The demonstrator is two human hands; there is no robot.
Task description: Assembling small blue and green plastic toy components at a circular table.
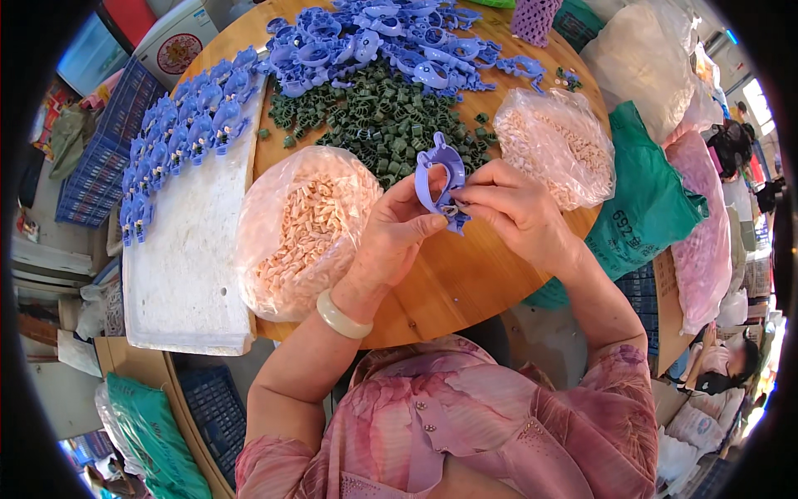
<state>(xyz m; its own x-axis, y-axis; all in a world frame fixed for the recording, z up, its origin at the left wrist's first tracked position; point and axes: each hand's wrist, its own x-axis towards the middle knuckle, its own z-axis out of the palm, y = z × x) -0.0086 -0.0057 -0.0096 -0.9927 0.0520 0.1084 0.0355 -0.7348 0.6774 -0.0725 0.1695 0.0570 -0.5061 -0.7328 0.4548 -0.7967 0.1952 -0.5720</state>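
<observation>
My left hand [399, 218] holds a blue-violet plastic frame [447, 158], a ring with small ears on top, upright above the near part of the table. Its thumb and fingers grip the lower left side. The fingers of my right hand [509, 204] are pinched together against the lower right of this frame, at its narrow stem. Whatever small piece they hold there is hidden by the fingertips. Just beyond both hands lies a heap of small dark green plastic pieces [366, 112]. An open clear bag of small pale pink pieces [307, 229] rests beside my left wrist.
A large pile of similar blue frames [378, 46] covers the table's far side. Rows of frames stand on a white board [187, 274] at left. A second bag of pale pieces [557, 145] lies at right, near a green sack [644, 195]. The round wooden table's [474, 287] edge curves before me.
</observation>
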